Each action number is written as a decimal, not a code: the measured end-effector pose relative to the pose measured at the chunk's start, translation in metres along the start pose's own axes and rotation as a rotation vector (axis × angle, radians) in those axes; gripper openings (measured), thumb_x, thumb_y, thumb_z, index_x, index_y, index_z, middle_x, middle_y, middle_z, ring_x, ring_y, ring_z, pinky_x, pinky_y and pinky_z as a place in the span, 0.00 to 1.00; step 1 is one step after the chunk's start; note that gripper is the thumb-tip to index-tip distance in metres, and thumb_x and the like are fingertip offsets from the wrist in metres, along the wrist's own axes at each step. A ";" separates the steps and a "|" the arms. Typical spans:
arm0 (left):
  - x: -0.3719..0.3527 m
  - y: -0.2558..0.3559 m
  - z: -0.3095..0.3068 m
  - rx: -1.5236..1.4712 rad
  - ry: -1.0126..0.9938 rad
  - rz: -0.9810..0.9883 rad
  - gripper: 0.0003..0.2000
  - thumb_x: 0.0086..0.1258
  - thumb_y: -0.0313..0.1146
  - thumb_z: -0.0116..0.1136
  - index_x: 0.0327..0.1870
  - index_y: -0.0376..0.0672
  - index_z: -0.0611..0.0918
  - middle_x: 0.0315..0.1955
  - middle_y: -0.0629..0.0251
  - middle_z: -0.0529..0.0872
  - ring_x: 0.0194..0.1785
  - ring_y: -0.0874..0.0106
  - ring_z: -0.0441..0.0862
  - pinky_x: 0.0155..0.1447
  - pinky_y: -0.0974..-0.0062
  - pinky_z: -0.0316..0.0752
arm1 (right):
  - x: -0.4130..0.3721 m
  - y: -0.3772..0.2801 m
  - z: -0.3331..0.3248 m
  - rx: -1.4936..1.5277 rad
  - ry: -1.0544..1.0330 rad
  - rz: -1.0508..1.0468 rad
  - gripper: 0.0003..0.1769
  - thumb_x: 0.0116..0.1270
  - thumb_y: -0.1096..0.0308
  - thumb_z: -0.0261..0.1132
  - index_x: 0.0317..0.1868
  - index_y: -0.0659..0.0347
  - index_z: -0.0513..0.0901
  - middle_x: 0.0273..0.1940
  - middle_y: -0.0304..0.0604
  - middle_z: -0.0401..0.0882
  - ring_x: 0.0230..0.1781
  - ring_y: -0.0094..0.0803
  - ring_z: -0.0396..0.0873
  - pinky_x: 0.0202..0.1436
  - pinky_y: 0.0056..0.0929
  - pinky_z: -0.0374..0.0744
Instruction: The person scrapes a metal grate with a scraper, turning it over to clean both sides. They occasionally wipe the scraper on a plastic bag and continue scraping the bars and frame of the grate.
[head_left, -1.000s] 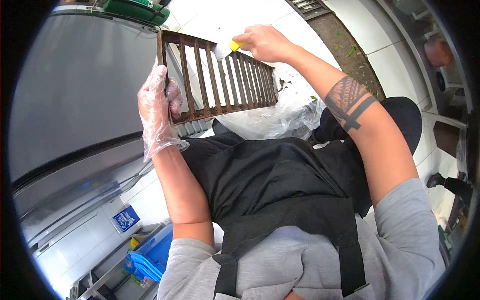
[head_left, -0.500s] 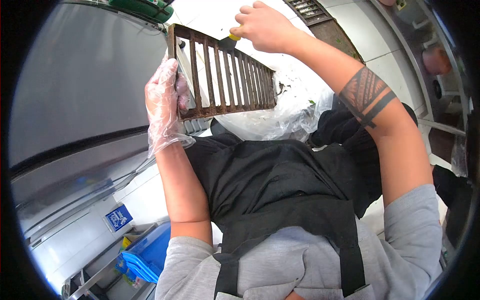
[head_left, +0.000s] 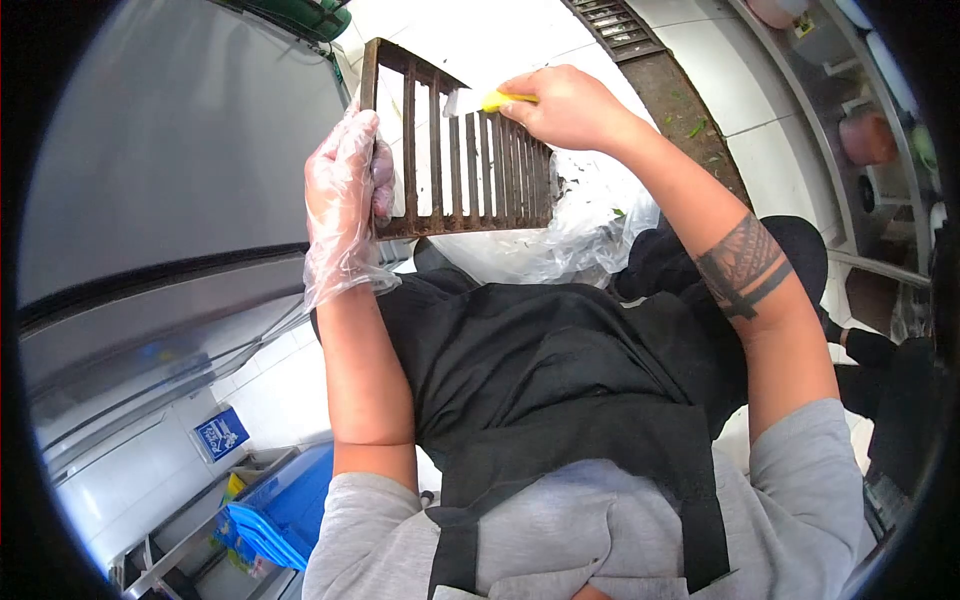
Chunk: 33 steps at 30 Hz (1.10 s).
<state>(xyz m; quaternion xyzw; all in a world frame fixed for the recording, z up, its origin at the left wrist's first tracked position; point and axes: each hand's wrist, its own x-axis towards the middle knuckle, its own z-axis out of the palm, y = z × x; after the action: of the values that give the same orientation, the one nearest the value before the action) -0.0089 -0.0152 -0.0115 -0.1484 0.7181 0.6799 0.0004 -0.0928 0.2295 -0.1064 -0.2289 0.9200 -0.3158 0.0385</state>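
Note:
My left hand [head_left: 345, 185], in a clear plastic glove, grips the left end of a rusty brown metal grate [head_left: 408, 226] tilted up before me. My bare right hand [head_left: 568, 105] is closed round the yellow handle of a scraper [head_left: 495, 101]. Its flat pale blade lies against or just over the upper bars of the grate; exact contact cannot be made out. Beneath the grate's right end is a crumpled clear plastic bag [head_left: 590, 215] with dark bits and a green scrap on it.
A grey appliance panel [head_left: 180, 150] stands at the left. An open floor channel [head_left: 690, 115] with debris and another grate [head_left: 612, 28] runs at the upper right. Metal shelving [head_left: 800, 130] is at the right, blue plastic containers [head_left: 290, 510] at lower left. Part of another person [head_left: 885, 390] shows at the right edge.
My right hand has moved down and right with the scraper, whose blade now points left and looks pale. The grate and my left hand have shifted slightly right.

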 end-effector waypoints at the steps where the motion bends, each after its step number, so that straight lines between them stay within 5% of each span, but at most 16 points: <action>1: -0.001 -0.001 0.001 -0.001 -0.002 0.001 0.25 0.82 0.39 0.62 0.71 0.31 0.79 0.23 0.76 0.73 0.18 0.84 0.64 0.20 0.82 0.60 | 0.003 -0.005 -0.003 0.004 -0.008 0.040 0.20 0.76 0.56 0.67 0.61 0.55 0.91 0.50 0.56 0.92 0.52 0.50 0.90 0.59 0.43 0.84; 18: 0.002 0.000 -0.001 0.003 -0.048 -0.001 0.21 0.82 0.42 0.64 0.62 0.31 0.83 0.21 0.75 0.74 0.18 0.84 0.65 0.20 0.81 0.60 | 0.046 -0.005 -0.046 0.051 -0.319 0.005 0.17 0.76 0.59 0.68 0.56 0.61 0.92 0.34 0.48 0.91 0.36 0.42 0.88 0.45 0.44 0.83; 26: 0.006 0.001 -0.004 0.012 -0.049 -0.013 0.20 0.82 0.41 0.63 0.62 0.31 0.83 0.19 0.76 0.73 0.16 0.83 0.64 0.19 0.80 0.59 | 0.023 0.008 -0.009 -0.278 0.065 -0.149 0.15 0.73 0.61 0.70 0.58 0.50 0.92 0.43 0.45 0.87 0.51 0.46 0.85 0.56 0.47 0.81; 33: 0.005 -0.001 -0.005 -0.029 -0.028 -0.059 0.20 0.82 0.41 0.63 0.62 0.32 0.84 0.19 0.75 0.73 0.16 0.83 0.65 0.19 0.80 0.58 | 0.002 0.002 -0.003 -0.360 0.306 -0.284 0.15 0.71 0.64 0.71 0.56 0.51 0.91 0.40 0.44 0.85 0.47 0.46 0.84 0.53 0.46 0.80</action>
<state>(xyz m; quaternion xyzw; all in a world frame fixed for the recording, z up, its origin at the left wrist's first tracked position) -0.0130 -0.0213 -0.0130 -0.1596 0.7035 0.6919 0.0284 -0.0957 0.2319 -0.1055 -0.3084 0.9150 -0.1806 -0.1871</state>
